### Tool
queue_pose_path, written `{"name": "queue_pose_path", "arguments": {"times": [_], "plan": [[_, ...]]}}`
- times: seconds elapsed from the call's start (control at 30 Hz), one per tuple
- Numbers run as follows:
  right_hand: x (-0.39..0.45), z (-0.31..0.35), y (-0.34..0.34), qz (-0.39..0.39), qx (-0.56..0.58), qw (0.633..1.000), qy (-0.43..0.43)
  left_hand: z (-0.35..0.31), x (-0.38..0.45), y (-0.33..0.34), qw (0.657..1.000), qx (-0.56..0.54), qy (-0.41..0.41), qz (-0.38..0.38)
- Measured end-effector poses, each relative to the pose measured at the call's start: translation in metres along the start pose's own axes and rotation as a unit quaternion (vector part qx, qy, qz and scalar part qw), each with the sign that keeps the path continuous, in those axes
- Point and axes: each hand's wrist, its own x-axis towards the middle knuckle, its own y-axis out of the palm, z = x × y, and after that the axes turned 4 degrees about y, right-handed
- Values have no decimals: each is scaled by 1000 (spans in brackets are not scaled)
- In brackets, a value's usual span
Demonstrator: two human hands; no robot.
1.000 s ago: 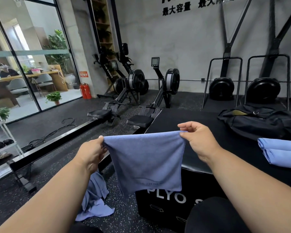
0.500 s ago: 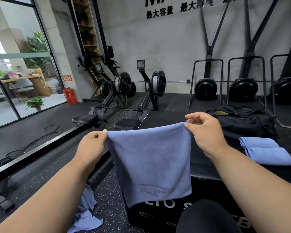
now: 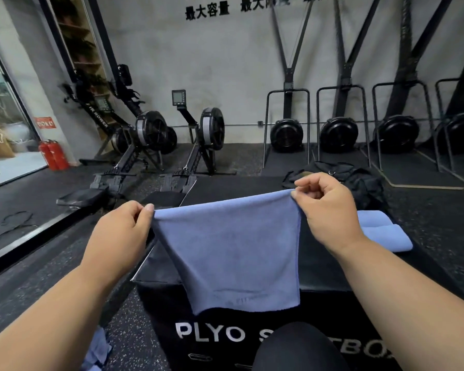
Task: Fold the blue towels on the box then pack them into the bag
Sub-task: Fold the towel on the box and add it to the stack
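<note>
Folding step: left hand [image 3: 118,231] and right hand [image 3: 330,210] each grip clamped on top corners of hanging blue terry towel [image 3: 228,253]. Next: lay it flat on black padded plyo box [image 3: 332,269].

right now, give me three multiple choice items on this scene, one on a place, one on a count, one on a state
1. Where do the folded towels lie?
A. on the box top, right of the held towel
B. on the floor by the rowers
C. inside the bag

2. How many red extinguishers stand by the glass?
A. none
B. two
C. five

3. How is the held towel kept?
A. flat on the box
B. hanging, pinched at its top corners by both hands
C. rolled up

Answers: 1 A, they rest on the box near the bag. 2 B, two red cylinders show. 3 B, left hand and right hand each grip a corner.
</note>
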Motion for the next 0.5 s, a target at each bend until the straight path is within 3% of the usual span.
{"name": "queue_pose_path", "arguments": {"times": [0.1, 0.33, 0.4, 0.5], "plan": [[7, -7, -2, -12, -8, 1000, -5, -7, 10, 7, 1000, -28, 3, -2], [64, -26, 24, -41, -13, 999, 12, -15, 77, 46, 982, -175, -78, 5], [90, -38, 43, -38, -40, 998, 8, -11, 112, 73, 952, -276, -136, 1], [123, -73, 73, 41, -115, 992, 22, 3, 151, 121, 865, -450, -214, 65]]}}
